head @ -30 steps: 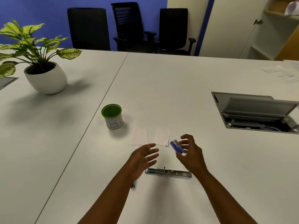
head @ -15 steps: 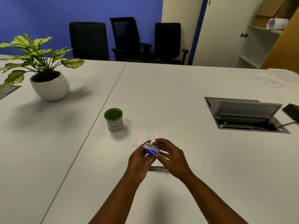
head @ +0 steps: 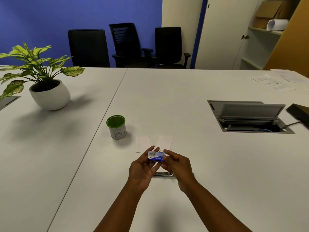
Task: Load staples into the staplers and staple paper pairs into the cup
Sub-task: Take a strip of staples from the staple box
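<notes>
a: where's the staple box (head: 156,156) right now?

b: held up off the bench (head: 184,101), between both hands, just this side of the two paper slips (head: 164,141). its long axis runs roughly nine to three o'clock, printed face toward the camera.

a: who has it?

b: the left hand (head: 142,169) cradles it from the nine o'clock end, fingers curled up behind and under it. the right hand (head: 177,164) pinches the three o'clock end with thumb and fingertips. i'd judge that's the end to be opened, so the right hand is the nearer one for that pull.

a: and the stapler?

b: the stapler (head: 163,174) lies open and flat on the bench directly below the hands, at six o'clock from the box, its metal channel also lying nine to three. so box and channel are about parallel; only part of it shows between the wrists.

a: the cup?

b: the green-rimmed cup (head: 116,126) stands at about ten o'clock from the box, well apart, just beside the bench seam.
</notes>
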A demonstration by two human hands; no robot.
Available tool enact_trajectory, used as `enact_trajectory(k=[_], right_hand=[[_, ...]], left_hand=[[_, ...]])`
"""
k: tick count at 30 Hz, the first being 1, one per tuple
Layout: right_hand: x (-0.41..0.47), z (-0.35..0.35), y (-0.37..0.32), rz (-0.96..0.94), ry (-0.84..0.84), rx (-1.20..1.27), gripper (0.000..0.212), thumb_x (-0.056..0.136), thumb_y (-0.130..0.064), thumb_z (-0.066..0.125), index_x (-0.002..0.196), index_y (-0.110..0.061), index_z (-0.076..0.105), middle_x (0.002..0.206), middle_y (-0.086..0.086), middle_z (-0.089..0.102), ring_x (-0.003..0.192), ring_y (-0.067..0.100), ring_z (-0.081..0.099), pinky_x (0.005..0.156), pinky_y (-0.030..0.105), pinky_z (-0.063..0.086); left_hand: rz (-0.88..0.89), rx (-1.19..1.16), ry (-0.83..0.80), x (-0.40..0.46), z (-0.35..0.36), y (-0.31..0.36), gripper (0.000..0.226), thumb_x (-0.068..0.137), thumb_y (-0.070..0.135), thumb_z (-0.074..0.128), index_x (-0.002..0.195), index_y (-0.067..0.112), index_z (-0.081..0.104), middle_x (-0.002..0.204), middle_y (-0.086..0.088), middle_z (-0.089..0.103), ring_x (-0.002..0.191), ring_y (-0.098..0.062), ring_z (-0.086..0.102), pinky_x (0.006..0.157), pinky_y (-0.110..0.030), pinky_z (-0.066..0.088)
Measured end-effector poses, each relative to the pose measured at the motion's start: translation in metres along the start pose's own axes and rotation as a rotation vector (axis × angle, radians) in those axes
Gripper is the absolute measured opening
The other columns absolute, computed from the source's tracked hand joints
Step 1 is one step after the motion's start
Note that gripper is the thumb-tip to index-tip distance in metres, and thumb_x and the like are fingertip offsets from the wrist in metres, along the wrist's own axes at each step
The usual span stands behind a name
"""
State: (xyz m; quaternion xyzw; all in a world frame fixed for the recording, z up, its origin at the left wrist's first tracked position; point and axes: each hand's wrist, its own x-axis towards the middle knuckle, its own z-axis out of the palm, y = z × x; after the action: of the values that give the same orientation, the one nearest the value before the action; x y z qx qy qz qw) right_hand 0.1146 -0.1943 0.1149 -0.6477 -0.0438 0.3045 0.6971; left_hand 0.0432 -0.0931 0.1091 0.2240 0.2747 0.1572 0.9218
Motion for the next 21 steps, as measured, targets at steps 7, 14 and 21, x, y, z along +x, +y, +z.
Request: enact_trajectory(k=[7,14,21], right_hand=[[0.001,0.004,0.002,0.001,-0.040,-0.007,0.018,0.087,-0.004,0.057,0.094,-0.014,0.070,0.083,-0.004,0.070,0.077,0.009,0.067,0.057,0.013,0.054],[0.005,0.007,0.002,-0.002,0.004,0.017,0.029,0.085,-0.004,0.062,0.113,-0.010,0.063,0.096,0.012,0.064,0.077,0.013,0.065,0.061,0.015,0.057],[0.006,0.003,0.002,0.047,0.000,0.071,0.027,0.081,-0.007,0.067,0.108,-0.005,0.065,0.089,0.010,0.069,0.073,0.014,0.068,0.056,0.014,0.055]], left_hand=[[-0.076,-0.071,0.012,-0.002,-0.006,-0.002,0.029,0.096,0.012,0.035,0.107,0.001,0.059,0.110,-0.023,0.061,0.091,-0.032,0.064,0.066,-0.037,0.058],[-0.001,0.016,0.005,0.001,-0.009,0.003,0.027,0.096,0.012,0.038,0.103,0.002,0.062,0.099,-0.019,0.069,0.087,-0.029,0.068,0.067,-0.031,0.059],[0.061,0.092,0.050,0.003,-0.010,0.003,0.024,0.096,0.012,0.040,0.094,0.003,0.062,0.079,-0.011,0.075,0.070,-0.021,0.073,0.059,-0.025,0.060]])
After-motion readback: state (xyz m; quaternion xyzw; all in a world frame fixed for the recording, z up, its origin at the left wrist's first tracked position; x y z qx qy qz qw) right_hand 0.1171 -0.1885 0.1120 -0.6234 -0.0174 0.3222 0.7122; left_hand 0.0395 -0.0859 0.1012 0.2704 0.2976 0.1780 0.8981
